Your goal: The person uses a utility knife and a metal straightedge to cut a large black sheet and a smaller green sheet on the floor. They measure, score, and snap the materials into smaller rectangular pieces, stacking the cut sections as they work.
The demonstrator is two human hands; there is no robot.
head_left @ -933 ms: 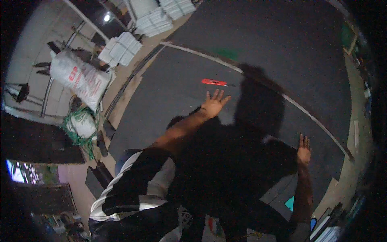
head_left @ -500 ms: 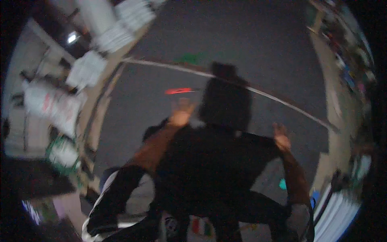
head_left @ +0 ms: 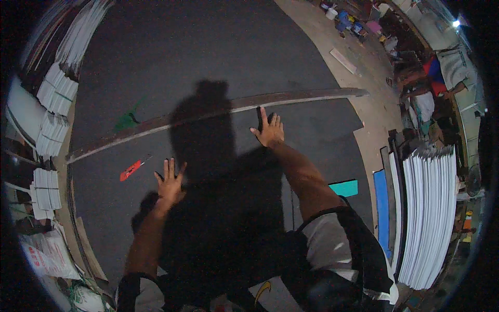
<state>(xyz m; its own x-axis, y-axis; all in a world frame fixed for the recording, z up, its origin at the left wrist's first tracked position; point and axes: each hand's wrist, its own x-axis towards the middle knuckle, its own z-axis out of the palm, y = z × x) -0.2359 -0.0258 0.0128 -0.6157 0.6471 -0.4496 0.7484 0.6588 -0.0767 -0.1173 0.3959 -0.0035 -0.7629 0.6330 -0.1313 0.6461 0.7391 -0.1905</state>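
The left hand [head_left: 170, 183] is laid flat on a large dark sheet [head_left: 218, 62], its fingers spread and nothing held. The right hand [head_left: 270, 130] is also pressed flat on the sheet with fingers spread, its fingertips reaching a long wooden strip [head_left: 291, 97] that lies across the sheet. A red cutter [head_left: 131, 169] is seen on the sheet just left of the left hand. White boards [head_left: 429, 208] are stacked at the right edge.
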